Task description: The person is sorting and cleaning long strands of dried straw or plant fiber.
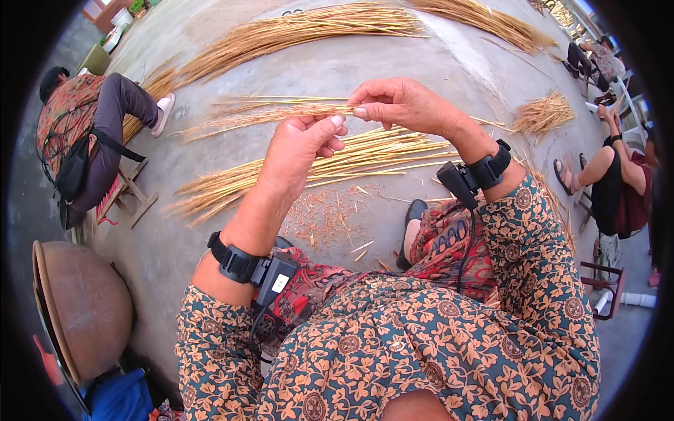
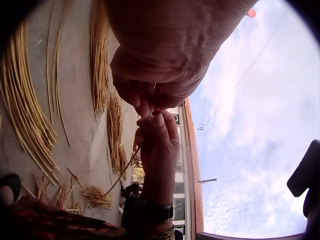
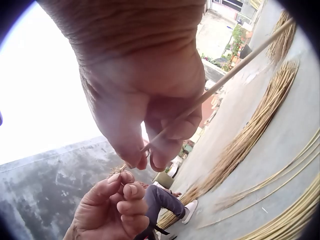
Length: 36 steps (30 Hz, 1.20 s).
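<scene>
Both hands meet in front of the chest, above the ground. My right hand (image 1: 407,105) pinches a thin straw stalk (image 3: 225,77) between thumb and fingers. Its bare end sticks out past the wrist side, as the left wrist view also shows. Close against those fingertips, my left hand (image 1: 302,144) pinches the stalk's tufted end (image 3: 118,170) with thumb and forefinger, the other fingers curled. Just beyond the hands, a few loose stalks (image 1: 246,105) lie on the ground. Nearer lies a spread bundle of yellow stalks (image 1: 393,151).
Long straw bundles (image 1: 302,31) lie farther out on the concrete. A short bundle (image 1: 544,112) is at right. Chaff (image 1: 323,217) is scattered near the feet. A seated person (image 1: 98,133) is at left, others at right. A large brown basin (image 1: 84,305) leans at lower left.
</scene>
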Each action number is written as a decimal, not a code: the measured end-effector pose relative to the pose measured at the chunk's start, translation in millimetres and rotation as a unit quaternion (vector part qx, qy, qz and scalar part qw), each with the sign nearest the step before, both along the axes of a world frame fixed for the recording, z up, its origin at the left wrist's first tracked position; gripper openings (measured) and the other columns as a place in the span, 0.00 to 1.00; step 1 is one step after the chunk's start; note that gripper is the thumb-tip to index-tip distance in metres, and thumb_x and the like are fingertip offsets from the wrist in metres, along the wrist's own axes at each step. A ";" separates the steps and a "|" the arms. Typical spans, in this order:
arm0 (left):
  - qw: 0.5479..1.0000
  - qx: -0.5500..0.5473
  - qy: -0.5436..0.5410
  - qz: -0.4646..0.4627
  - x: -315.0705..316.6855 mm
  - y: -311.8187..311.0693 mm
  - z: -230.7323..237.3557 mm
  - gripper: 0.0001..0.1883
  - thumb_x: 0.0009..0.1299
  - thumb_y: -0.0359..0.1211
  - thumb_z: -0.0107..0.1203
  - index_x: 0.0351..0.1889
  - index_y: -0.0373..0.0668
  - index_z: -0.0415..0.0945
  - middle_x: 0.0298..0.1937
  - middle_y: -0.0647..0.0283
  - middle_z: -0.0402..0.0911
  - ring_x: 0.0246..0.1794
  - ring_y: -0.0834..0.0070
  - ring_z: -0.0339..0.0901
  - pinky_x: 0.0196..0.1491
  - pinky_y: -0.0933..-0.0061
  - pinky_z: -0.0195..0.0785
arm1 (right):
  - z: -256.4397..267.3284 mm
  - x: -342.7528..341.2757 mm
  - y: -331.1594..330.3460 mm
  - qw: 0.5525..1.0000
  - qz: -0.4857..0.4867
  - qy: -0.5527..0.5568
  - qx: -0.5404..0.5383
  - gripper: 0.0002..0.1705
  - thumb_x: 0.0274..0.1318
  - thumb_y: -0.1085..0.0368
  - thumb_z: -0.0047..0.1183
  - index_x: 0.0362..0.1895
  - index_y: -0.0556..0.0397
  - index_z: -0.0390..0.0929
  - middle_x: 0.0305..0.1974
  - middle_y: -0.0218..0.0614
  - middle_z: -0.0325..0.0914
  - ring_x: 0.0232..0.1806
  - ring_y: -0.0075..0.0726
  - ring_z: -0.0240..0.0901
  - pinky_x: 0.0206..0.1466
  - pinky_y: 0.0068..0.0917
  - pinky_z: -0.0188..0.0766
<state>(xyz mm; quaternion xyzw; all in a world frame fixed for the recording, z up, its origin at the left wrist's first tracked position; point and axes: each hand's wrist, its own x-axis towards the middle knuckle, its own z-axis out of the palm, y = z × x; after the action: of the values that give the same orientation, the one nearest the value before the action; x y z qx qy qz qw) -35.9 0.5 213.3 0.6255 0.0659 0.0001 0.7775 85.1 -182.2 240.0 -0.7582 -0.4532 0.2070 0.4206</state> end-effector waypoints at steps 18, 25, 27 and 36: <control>0.999 0.010 0.014 0.030 -2.7 -1.9 -1.3 0.10 0.67 0.34 0.56 0.42 0.40 0.75 0.31 0.65 0.79 0.26 0.84 0.73 0.30 0.85 0.66 | -6.8 3.0 -3.5 0.995 0.029 0.089 -0.038 0.16 0.60 0.51 0.52 0.35 0.51 0.78 0.25 0.25 0.74 0.27 0.20 0.71 0.30 0.20 0.70; 0.999 0.024 0.023 0.037 0.8 -0.2 -4.4 0.07 0.68 0.34 0.55 0.38 0.41 0.75 0.29 0.67 0.79 0.25 0.84 0.72 0.30 0.84 0.64 | -14.6 2.6 -2.3 0.982 0.015 0.188 0.010 0.12 0.59 0.55 0.53 0.36 0.49 0.79 0.26 0.23 0.76 0.28 0.18 0.71 0.28 0.17 0.66; 0.999 0.022 0.025 0.036 0.0 -1.1 -3.1 0.06 0.68 0.34 0.55 0.38 0.42 0.74 0.29 0.67 0.79 0.25 0.84 0.72 0.30 0.84 0.64 | -18.4 3.9 -1.5 0.979 0.012 0.201 0.024 0.12 0.58 0.54 0.53 0.36 0.49 0.79 0.26 0.23 0.76 0.27 0.18 0.70 0.28 0.17 0.66; 0.999 0.039 0.037 0.000 -1.3 1.2 -5.2 0.05 0.68 0.32 0.54 0.39 0.43 0.73 0.28 0.67 0.78 0.24 0.84 0.72 0.29 0.85 0.66 | -27.6 2.7 2.2 0.966 0.042 0.254 0.035 0.13 0.56 0.54 0.56 0.36 0.48 0.78 0.26 0.22 0.75 0.26 0.16 0.69 0.28 0.16 0.64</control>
<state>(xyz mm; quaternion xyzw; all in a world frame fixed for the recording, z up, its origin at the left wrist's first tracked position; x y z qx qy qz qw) -37.2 1.7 208.1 0.6551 0.0942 -0.0202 0.7494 87.9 -180.0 212.4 -0.6459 -0.3704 0.3942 0.5387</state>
